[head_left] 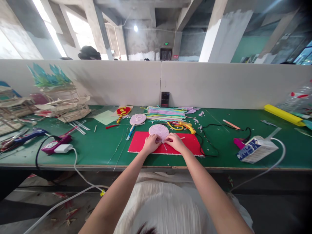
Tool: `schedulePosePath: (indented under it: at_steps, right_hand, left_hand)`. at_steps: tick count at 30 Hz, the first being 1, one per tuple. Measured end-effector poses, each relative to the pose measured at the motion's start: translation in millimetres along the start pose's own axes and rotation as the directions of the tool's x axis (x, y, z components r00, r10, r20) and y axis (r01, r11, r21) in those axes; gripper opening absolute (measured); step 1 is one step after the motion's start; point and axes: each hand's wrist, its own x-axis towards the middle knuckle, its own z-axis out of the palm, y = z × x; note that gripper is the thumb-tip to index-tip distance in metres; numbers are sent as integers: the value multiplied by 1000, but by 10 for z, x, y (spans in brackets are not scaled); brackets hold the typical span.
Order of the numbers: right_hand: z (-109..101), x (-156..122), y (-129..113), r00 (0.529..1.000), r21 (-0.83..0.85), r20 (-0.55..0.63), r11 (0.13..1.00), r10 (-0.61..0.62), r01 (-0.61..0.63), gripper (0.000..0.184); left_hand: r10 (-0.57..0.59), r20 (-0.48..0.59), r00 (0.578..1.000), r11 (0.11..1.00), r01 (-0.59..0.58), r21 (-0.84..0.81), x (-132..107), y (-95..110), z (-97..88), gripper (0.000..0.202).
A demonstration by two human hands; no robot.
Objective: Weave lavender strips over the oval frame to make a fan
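Observation:
A pale lilac round disc [159, 130] with ring-like lines lies over a red board [137, 142] in front of me. My left hand [152, 143] is closed at the disc's lower left edge, fingertips pressed on it. From the right, my right hand [174, 142] meets it with thumb and fingers pinched at the disc's bottom edge. What lies between those right fingertips is too small to make out. A thin pale strip shows beside the right hand, and a thin clear piece lies on the board just below the fingertips.
Behind the board are a yellow glue gun [187, 126], a bundle of pastel strips [165, 113], a second lilac disc [137, 119] and a blue-and-white pen [130, 132]. Stick-built models [70, 105] stand left. A blue-and-white carton [258, 149] and a yellow roll [284, 115] are right. Cables cross the green table [97, 152].

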Motion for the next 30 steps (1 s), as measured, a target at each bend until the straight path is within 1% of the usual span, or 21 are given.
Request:
schedulePosePath:
  at_steps: [6,10,16,30]
  right_hand:
    - [-6,-2,-2,1000,5,-2,1000,4,-4,18]
    - [-9,-5,5,1000,8,0,1000,1,-1,18]
    - [-3,4,8,1000,13,-1,1000,0,0,17]
    - [-15,5,-36,1000,13,5,1000,6,-6,14]
  left_hand:
    - [6,-1,1000,1000,-6,-1,12,-28,12,8]
    - [23,-2,1000,1000,-23,-12,16,-50,29,20]
    - [8,-10,1000,1000,-8,-10,26,-42,37,9]
    - [1,-30,1000,1000,-1,-11,44,-76,88,9]
